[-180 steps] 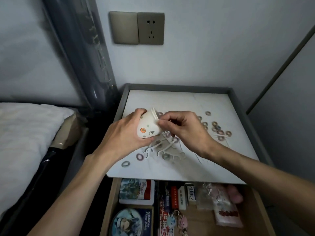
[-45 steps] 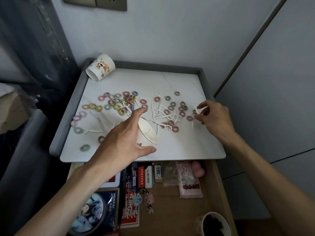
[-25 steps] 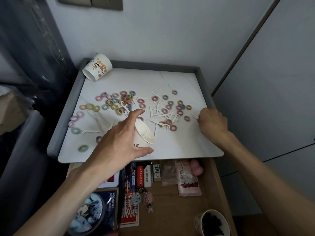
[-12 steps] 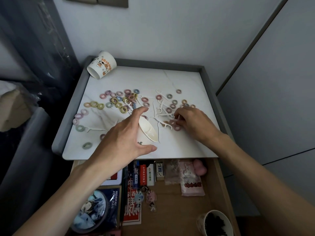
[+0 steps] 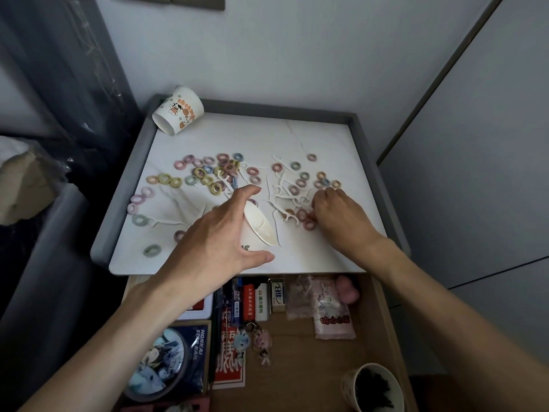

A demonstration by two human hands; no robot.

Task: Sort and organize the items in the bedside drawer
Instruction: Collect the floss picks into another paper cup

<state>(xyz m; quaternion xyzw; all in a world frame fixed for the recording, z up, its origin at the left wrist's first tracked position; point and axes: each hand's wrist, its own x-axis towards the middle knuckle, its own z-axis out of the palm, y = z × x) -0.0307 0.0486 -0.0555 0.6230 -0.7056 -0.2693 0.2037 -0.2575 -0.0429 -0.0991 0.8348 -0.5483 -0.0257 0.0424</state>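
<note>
My left hand [image 5: 219, 233] grips a white paper cup [image 5: 257, 228] lying on its side on the bedside table's white top [image 5: 320, 138], mouth facing right. My right hand [image 5: 338, 217] lies palm down over a cluster of white floss picks [image 5: 282, 197] and small hair ties [image 5: 301, 182], fingers curled into them. More pastel hair ties [image 5: 208, 173] are scattered across the left half of the top. The open drawer [image 5: 300, 346] sits below the table edge.
A second printed paper cup [image 5: 178, 115] lies tipped at the back left corner. The drawer holds small boxes [image 5: 258, 298], keychains [image 5: 252, 343], a round tin [image 5: 160, 364], a pink packet [image 5: 332, 316] and a cup of dark items [image 5: 374, 388]. A bed edge lies left.
My right hand came in from the table's right edge to the floss picks and hair ties near the cup. The left hand kept its hold on the tilted cup.
</note>
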